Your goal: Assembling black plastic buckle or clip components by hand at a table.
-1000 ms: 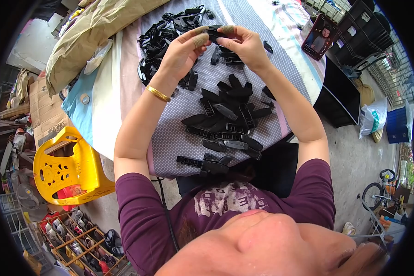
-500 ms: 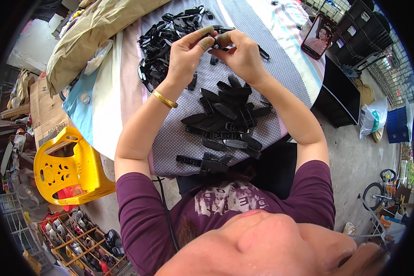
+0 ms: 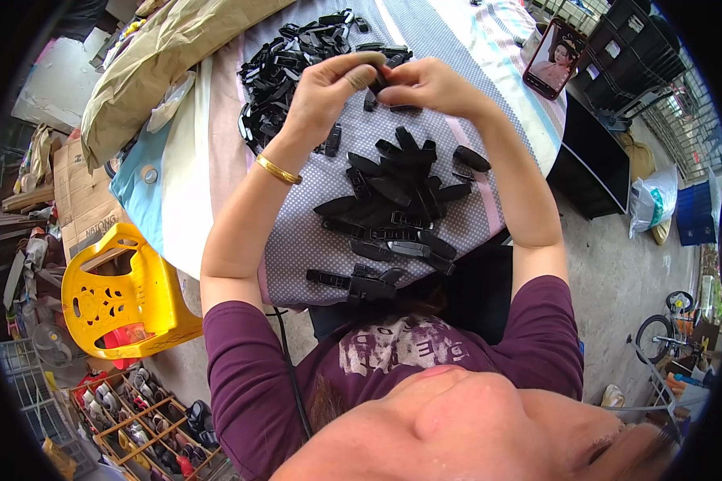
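Observation:
Above the far part of the cloth-covered table, both my hands are closed on one small black plastic part. My left hand, with wrapped fingertips and a gold bangle on its wrist, pinches it from the left. Thumb and fingers of my right hand grip it from the right, slightly blurred. Its exact kind is partly hidden by the fingers. Beside and behind my left hand lies a large heap of similar black parts. Between my forearms, nearer to me, is a looser pile of longer black pieces.
A phone showing a picture stands at the table's right edge. Brown wrapping and a tape roll lie on the left. A yellow plastic chair stands left of the table, and black crates are stacked at far right.
My right hand and forearm have shifted slightly right, uncovering a black piece beside the near pile. The held part now shows more plainly between my fingers.

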`<move>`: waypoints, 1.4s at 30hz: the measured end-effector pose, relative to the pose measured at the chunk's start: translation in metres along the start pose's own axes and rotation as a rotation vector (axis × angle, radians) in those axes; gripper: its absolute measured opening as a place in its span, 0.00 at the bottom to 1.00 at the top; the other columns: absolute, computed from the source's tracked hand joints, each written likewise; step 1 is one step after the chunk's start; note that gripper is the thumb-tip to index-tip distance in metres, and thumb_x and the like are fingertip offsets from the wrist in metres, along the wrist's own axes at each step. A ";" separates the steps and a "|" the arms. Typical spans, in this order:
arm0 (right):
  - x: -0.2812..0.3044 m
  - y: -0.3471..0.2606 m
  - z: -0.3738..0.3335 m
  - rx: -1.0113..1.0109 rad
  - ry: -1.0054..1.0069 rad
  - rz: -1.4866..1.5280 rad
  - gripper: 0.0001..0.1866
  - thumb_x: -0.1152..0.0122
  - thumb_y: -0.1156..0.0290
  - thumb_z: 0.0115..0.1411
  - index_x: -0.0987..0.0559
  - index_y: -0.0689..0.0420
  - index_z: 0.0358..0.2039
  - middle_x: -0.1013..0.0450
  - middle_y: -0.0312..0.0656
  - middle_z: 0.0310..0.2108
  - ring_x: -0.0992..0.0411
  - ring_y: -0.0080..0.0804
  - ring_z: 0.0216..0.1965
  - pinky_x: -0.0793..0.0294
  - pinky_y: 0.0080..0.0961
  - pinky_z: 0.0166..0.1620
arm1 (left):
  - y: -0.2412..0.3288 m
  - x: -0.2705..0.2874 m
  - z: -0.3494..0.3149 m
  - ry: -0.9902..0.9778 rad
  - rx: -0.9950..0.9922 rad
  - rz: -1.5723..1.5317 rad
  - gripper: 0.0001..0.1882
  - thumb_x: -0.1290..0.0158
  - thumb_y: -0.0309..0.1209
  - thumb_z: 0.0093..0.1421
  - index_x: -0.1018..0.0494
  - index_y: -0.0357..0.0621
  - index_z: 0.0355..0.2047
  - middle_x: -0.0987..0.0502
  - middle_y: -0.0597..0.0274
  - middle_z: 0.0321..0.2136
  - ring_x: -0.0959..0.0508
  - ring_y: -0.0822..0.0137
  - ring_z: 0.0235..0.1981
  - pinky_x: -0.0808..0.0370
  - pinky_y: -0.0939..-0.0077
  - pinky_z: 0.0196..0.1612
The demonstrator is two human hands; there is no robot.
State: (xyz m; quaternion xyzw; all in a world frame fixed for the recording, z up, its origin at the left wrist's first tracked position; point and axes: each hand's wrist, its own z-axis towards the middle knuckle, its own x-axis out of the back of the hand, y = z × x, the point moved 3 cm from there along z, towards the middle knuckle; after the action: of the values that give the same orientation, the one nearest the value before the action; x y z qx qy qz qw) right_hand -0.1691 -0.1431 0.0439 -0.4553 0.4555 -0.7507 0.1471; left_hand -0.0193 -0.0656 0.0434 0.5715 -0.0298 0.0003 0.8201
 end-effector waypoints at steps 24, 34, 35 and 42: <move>-0.004 0.003 -0.005 0.238 0.349 0.406 0.16 0.39 0.75 0.52 0.26 0.62 0.42 0.27 0.39 0.36 0.29 0.21 0.38 0.29 0.17 0.44 | -0.017 0.014 0.007 0.118 0.182 -0.299 0.14 0.51 0.28 0.58 0.31 0.37 0.44 0.26 0.64 0.31 0.27 0.76 0.30 0.29 0.86 0.34; -0.010 -0.004 -0.008 0.191 0.388 0.341 0.15 0.41 0.76 0.53 0.25 0.62 0.42 0.26 0.39 0.34 0.27 0.21 0.35 0.28 0.16 0.41 | -0.011 0.011 0.005 0.127 0.036 -0.403 0.16 0.46 0.26 0.54 0.30 0.35 0.43 0.24 0.61 0.32 0.26 0.74 0.31 0.28 0.83 0.38; -0.010 -0.007 -0.010 0.196 0.426 0.273 0.14 0.40 0.76 0.52 0.25 0.62 0.41 0.26 0.39 0.34 0.27 0.21 0.35 0.27 0.16 0.39 | -0.009 0.013 0.005 0.130 0.036 -0.401 0.16 0.46 0.26 0.54 0.30 0.35 0.43 0.24 0.61 0.32 0.26 0.74 0.31 0.28 0.83 0.38; -0.010 -0.010 -0.010 0.364 0.529 -0.007 0.13 0.37 0.77 0.48 0.22 0.61 0.37 0.26 0.38 0.30 0.27 0.21 0.31 0.26 0.16 0.32 | 0.004 0.006 0.003 0.125 -0.016 0.166 0.16 0.46 0.24 0.54 0.29 0.36 0.44 0.24 0.65 0.32 0.28 0.79 0.31 0.30 0.87 0.36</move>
State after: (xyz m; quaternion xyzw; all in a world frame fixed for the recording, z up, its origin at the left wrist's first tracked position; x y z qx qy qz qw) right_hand -0.1697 -0.1261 0.0446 -0.2121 0.3346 -0.9127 0.1003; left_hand -0.0137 -0.0674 0.0482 0.5592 -0.0258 0.1034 0.8222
